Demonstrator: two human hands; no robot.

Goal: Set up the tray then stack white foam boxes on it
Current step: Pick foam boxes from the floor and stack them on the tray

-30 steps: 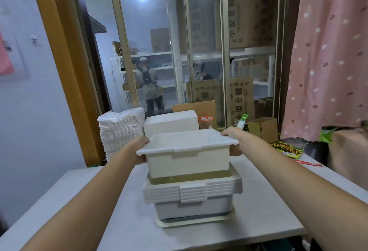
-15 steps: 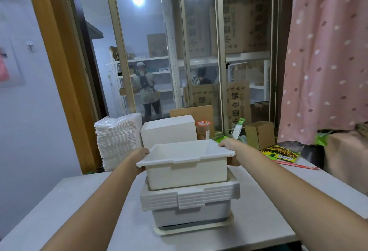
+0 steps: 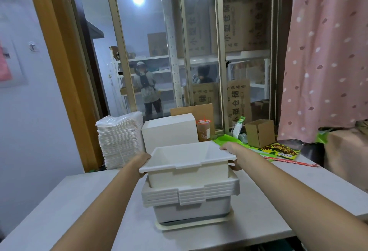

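A white foam box point(image 3: 188, 173) sits partly nested in a stack of several white foam boxes point(image 3: 189, 195) at the table's middle. The stack stands on a cream tray point(image 3: 199, 224). My left hand point(image 3: 143, 161) grips the top box's left rim. At the opposite rim my right hand point(image 3: 229, 151) holds the box, thumb on top and fingers under the lip. The top box's rim stands well above the stacked rims below it.
A tall pile of white lids point(image 3: 119, 141) stands at the back left, beside a closed white foam box point(image 3: 169, 131). A drink cup point(image 3: 203, 130), a small cardboard box point(image 3: 259, 133) and packets lie at the back right. A pink curtain point(image 3: 328, 51) hangs right.
The top box has sunk lower into the stack between my hands, closing the gap seen earlier. The camera has tilted slightly.
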